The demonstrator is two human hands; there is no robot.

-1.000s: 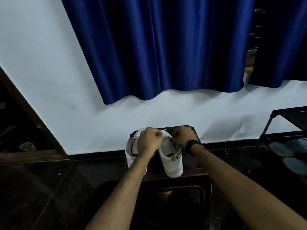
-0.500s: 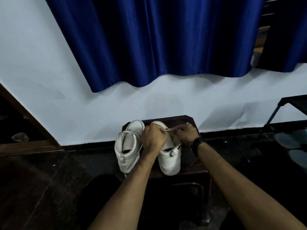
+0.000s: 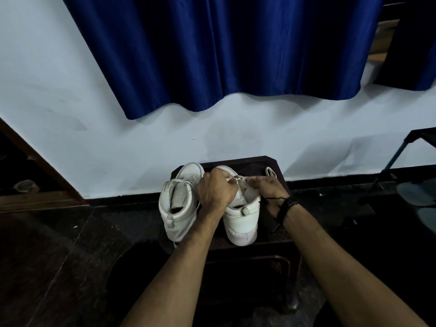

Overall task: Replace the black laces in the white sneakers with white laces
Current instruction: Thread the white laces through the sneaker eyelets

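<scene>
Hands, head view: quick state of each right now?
Left hand: closed, pinching the white lace tip over the right sneaker.
Right hand: fingers curled on the same lace at the eyelets.

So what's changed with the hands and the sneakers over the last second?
Little has changed. Both hands stay over the right sneaker: the left hand still pinches the white lace, the right hand stays at the eyelets. The left sneaker and stool are unmoved; the camera tilted down.

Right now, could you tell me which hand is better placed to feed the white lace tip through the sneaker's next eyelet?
Probably the left hand: it pinches the white lace tip over the right sneaker, while the right hand steadies that side.
</scene>
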